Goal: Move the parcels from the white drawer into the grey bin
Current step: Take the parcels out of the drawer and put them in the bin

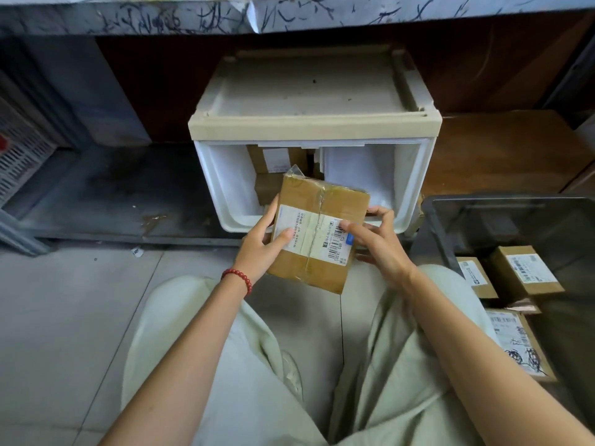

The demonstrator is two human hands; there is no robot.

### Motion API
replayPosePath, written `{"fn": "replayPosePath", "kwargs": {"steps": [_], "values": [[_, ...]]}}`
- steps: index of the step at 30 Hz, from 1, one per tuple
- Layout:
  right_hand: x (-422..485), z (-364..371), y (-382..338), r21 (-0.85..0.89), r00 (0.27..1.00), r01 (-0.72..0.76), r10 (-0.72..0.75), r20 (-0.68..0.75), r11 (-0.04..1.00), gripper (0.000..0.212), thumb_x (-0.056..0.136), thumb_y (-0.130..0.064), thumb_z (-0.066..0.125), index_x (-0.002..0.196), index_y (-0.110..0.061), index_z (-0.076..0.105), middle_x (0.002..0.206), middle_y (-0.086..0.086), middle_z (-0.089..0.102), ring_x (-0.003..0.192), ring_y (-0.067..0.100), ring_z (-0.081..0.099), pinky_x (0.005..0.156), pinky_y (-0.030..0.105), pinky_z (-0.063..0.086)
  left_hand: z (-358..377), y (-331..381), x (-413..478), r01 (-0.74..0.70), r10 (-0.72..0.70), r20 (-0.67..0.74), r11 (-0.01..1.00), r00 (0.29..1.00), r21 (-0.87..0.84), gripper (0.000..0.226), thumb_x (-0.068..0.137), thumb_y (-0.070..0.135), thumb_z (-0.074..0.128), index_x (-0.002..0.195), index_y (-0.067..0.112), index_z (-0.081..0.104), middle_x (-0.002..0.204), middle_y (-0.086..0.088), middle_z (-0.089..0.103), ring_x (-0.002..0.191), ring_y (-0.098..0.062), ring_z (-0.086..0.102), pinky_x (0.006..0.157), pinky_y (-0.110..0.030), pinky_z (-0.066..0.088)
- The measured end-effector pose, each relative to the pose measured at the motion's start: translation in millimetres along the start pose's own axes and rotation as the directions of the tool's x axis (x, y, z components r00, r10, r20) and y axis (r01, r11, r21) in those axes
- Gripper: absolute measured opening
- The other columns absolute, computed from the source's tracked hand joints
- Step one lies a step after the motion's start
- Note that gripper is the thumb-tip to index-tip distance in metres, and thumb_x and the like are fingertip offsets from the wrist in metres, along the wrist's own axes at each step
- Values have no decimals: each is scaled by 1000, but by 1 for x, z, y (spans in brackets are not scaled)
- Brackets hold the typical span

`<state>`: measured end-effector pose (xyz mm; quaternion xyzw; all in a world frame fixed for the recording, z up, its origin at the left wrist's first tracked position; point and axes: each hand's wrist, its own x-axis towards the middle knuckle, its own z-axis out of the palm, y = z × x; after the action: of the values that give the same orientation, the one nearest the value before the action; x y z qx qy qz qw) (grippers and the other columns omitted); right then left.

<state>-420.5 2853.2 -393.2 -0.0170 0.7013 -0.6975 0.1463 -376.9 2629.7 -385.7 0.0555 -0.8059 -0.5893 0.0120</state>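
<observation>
A flat brown cardboard parcel (pixel 317 233) with a white barcode label is held over the front edge of the white drawer (pixel 222 188), which is pulled out. My left hand (pixel 269 236) grips the parcel's left side, thumb on the label. My right hand (pixel 375 239) holds its right side, fingers on the barcode. More brown parcels (pixel 273 170) lie inside the drawer behind the held one. The grey bin (pixel 450 220) stands at the right with three labelled parcels (pixel 524 273) in it.
The drawer belongs to a cream plastic cabinet (pixel 314 123) under a scribbled table edge (pixel 289 14). A grey perforated crate (pixel 22 156) sits at far left. My legs in pale trousers (pixel 225 365) fill the lower view over a tiled floor (pixel 64 300).
</observation>
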Motion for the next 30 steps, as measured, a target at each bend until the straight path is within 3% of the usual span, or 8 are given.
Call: {"fn": "replayPosePath", "kwargs": {"steps": [4, 9, 12, 15, 16, 20, 24, 30], "values": [[-4, -5, -2, -20, 999, -26, 27, 46, 999, 75, 83, -37, 72, 135, -44, 18, 94, -2, 76, 87, 19, 73, 64, 31, 59, -7, -1, -15, 11, -10, 8, 1000, 1000, -3, 63, 89, 36, 61, 146, 37, 33, 133, 8, 56, 118, -14, 56, 96, -37, 51], [-5, -6, 0, 69, 997, -80, 80, 0, 994, 80, 70, -54, 72, 132, -52, 22, 94, -1, 76, 85, 28, 74, 66, 42, 60, -9, -7, -21, 53, -54, -21, 997, 998, -56, 59, 87, 39, 65, 139, 38, 38, 128, 7, 57, 117, -9, 54, 96, -30, 47], [-5, -8, 1, 163, 987, -144, 153, -49, 976, 86, 62, -59, 75, 130, -49, 23, 108, 8, 70, 84, 33, 73, 68, 50, 59, -9, -8, -21, 84, -89, -39, 989, 995, -123, 54, 84, 41, 67, 132, 40, 41, 120, 12, 59, 114, -4, 55, 89, -21, 47], [-6, -10, 3, 173, 976, -204, 215, -47, 964, 85, 64, -59, 78, 128, -46, 23, 118, 9, 59, 84, 34, 72, 67, 51, 59, -7, -8, -19, 97, -104, -31, 978, 994, -187, 51, 82, 38, 70, 124, 44, 42, 122, 7, 59, 114, -13, 57, 92, -34, 52], [-6, -10, 4, 161, 973, -216, 226, -46, 963, 84, 68, -59, 77, 129, -44, 22, 118, 8, 57, 82, 34, 73, 66, 51, 59, -7, -7, -19, 94, -100, -22, 975, 995, -202, 53, 80, 36, 72, 121, 46, 42, 122, 7, 59, 112, -10, 57, 90, -32, 53], [-3, -11, 7, 157, 969, -233, 244, -50, 960, 89, 63, -68, 74, 130, -37, 23, 116, 6, 55, 80, 35, 73, 64, 48, 59, -7, -4, -21, 76, -79, -8, 976, 997, -202, 75, 62, 43, 82, 119, 53, 35, 120, 16, 57, 103, -2, 62, 70, -12, 51], [-1, -11, 7, 169, 969, -227, 240, -62, 959, 93, 62, -73, 70, 134, -29, 30, 118, 2, 52, 79, 35, 73, 63, 46, 60, -10, -7, -19, 60, -65, -26, 985, 998, -161, 103, 43, 53, 89, 127, 55, 28, 133, 9, 46, 110, -10, 58, 77, -16, 47], [1, -12, 5, 201, 980, -174, 189, -60, 964, 90, 66, -72, 65, 134, -20, 39, 125, 4, 56, 86, 30, 73, 63, 41, 59, -11, -9, -18, 65, -70, -44, 992, 997, -111, 85, 44, 55, 89, 112, 62, 38, 133, 11, 44, 112, -9, 54, 78, -18, 46]]}}
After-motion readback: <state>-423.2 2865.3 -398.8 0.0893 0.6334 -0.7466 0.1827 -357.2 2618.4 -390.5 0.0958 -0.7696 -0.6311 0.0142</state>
